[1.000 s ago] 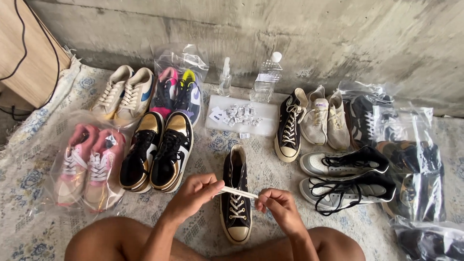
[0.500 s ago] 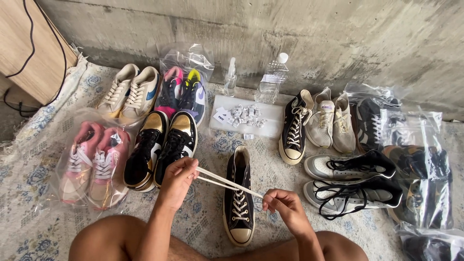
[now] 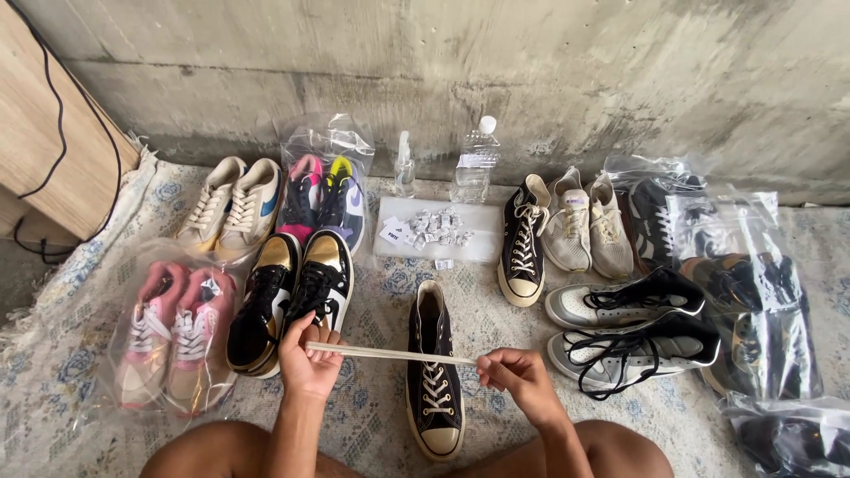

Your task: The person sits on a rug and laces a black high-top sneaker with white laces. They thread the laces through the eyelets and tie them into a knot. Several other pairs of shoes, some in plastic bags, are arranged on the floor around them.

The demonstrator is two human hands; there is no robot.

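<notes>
A white shoelace (image 3: pixel 390 355) is held taut above the black high-top sneaker (image 3: pixel 433 372); it is pinched by the left hand (image 3: pixel 310 361) and the right hand (image 3: pixel 522 382).

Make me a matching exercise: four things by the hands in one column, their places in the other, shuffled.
1. shoelace
2. dark high-top shoe
3. pink sneakers
4. water bottle

a. in a clear bag, far left
b. upright by the concrete wall
c. stretched between left hand and right hand
d. on the rug between the hands

Pairs: 1-c, 2-d, 3-a, 4-b
</notes>
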